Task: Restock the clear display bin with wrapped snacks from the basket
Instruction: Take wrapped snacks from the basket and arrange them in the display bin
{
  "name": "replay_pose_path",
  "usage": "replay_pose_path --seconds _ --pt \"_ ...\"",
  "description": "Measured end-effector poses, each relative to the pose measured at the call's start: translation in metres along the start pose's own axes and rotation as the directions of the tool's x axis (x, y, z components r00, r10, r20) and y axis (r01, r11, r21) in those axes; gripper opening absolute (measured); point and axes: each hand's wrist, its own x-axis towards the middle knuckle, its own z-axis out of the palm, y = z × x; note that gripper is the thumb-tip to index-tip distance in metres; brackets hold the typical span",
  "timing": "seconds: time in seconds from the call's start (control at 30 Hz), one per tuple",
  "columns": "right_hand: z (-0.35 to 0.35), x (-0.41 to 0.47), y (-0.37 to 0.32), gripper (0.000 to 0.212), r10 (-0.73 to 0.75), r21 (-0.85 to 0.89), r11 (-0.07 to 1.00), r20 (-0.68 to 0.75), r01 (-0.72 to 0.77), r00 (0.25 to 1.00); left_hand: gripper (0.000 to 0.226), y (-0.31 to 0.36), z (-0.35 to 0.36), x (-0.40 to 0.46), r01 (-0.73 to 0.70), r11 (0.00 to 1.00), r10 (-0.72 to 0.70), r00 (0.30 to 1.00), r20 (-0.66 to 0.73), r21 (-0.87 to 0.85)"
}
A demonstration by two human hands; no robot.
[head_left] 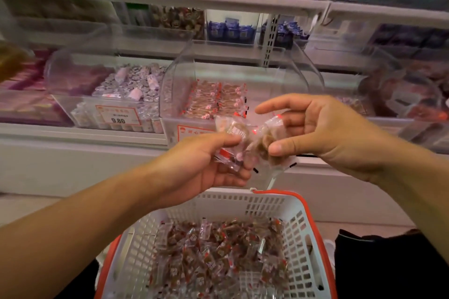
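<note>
Both hands point(255, 143) pinch crinkly clear-wrapped snacks point(245, 141).

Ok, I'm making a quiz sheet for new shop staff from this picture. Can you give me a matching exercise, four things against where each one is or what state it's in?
Things
1. white basket
2. clear display bin
3. left hand
4. price label reading 9.80

Places or states
A. on the front of the neighbouring bin, to the left
B. low in front of the person, loose wrapped snacks in its bottom
C. on the shelf straight ahead, partly filled with neat rows
D. holds wrapped snacks in its grip, above the basket

Pairs: 1-B, 2-C, 3-D, 4-A
</note>
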Motion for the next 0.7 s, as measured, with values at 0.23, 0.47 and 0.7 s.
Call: replay_pose_path --seconds 0.23,0.47,0.7 --pt "0.019 0.001 0.012 0.037 -0.046 0.087 0.995 -0.118 0.056 0.992 0.056 -0.008 0.002 0.001 0.109 0.994 -0.102 0.961 0.256 -0.015" --pt "0.035 -0.004 0.016 0.033 -0.069 0.153 0.983 -0.194 0.099 0.979 0.040 -0.005 0.000 -0.005 0.087 0.989 -0.040 0.936 0.350 -0.121" --pt "0.054 0.000 0.018 0.023 -0.109 0.110 0.982 -0.315 0.151 0.943 0.045 -0.004 0.002 -0.005 0.045 0.985 -0.001 0.965 0.261 -0.166"
